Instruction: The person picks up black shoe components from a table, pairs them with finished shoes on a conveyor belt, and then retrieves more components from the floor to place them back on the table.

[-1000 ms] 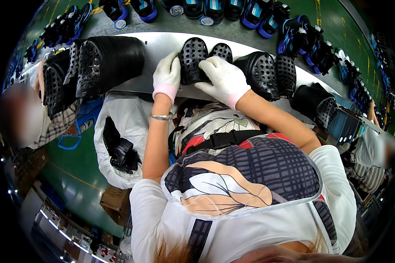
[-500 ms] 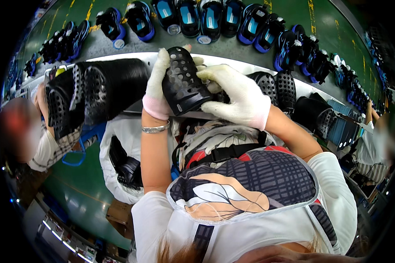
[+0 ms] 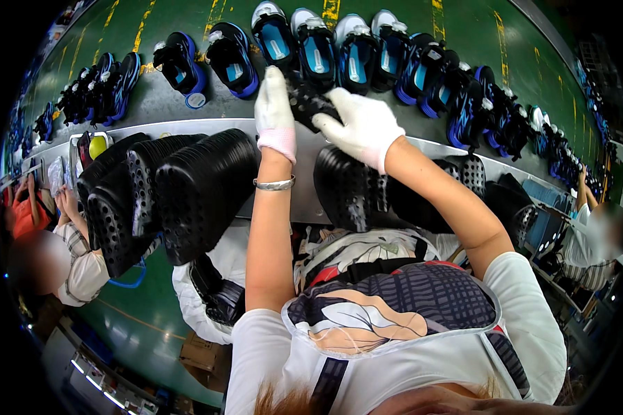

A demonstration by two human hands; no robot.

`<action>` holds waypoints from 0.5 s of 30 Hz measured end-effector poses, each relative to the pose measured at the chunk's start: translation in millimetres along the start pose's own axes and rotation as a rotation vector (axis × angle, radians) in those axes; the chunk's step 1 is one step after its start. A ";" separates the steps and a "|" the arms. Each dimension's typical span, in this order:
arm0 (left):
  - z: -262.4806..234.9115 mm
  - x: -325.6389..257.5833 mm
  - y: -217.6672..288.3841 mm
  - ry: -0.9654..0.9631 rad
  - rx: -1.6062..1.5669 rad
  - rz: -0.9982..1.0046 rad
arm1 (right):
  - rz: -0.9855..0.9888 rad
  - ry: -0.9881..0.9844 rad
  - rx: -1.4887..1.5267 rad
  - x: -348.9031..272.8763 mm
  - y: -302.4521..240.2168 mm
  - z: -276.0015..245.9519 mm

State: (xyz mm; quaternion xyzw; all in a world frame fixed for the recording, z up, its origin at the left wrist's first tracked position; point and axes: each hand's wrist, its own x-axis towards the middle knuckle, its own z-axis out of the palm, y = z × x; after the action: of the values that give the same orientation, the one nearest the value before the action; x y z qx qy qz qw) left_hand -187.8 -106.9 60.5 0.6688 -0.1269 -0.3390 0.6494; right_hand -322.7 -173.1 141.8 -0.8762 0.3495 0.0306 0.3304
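Both my hands wear white knit gloves with pink cuffs and reach out over the row of shoes. Between them is a perforated black plastic shoe insert (image 3: 307, 104), partly hidden by the gloves. My left hand (image 3: 275, 114) lies along its left side, fingers pointing away from me. My right hand (image 3: 362, 128) grips it from the right, with the thumb towards me. Just beyond the insert stand black shoes with white toes and blue insoles; the nearest shoe (image 3: 316, 55) is partly behind it.
Nested stacks of black perforated inserts (image 3: 204, 180) lie on the white ledge (image 3: 180, 127) left of my arms, with another stack (image 3: 346, 187) between them. More shoes (image 3: 232, 59) line the grey surface beyond. A white bag (image 3: 195, 294) holds black pieces. People work at both sides.
My hands have moved forward from the near ledge to the shoe row, carrying the insert. It has tipped away from me. The view has shifted, so the ledge and stacks sit lower.
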 end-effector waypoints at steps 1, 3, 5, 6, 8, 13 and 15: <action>-2.1 3.5 11.5 0.009 0.216 -0.056 | 0.052 -0.026 -0.075 10.1 0.2 -4.1; -5.4 26.9 -14.1 0.086 0.421 0.269 | 0.087 -0.029 -0.161 33.5 2.1 -10.5; 0.8 42.3 -13.2 0.075 0.564 0.452 | 0.105 -0.023 -0.266 61.1 5.7 -13.5; -0.6 53.5 -15.8 0.031 0.602 0.422 | 0.083 0.020 -0.276 77.5 11.1 -10.8; -8.5 78.0 -23.3 -0.099 0.691 0.309 | 0.113 -0.042 -0.332 98.2 -0.2 -17.7; -2.2 91.4 -42.0 -0.208 0.975 0.455 | 0.072 -0.123 -0.486 143.0 -22.3 -26.2; -0.4 88.5 -45.2 -0.234 0.946 0.405 | 0.081 -0.084 -0.556 157.0 -28.7 -15.6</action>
State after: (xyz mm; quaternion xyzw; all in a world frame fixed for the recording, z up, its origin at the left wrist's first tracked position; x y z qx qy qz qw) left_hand -134.4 -155.0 -8.2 0.8086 -0.4642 -0.1848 0.3108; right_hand -189.0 -260.0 125.2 -0.9165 0.3483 0.1748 0.0901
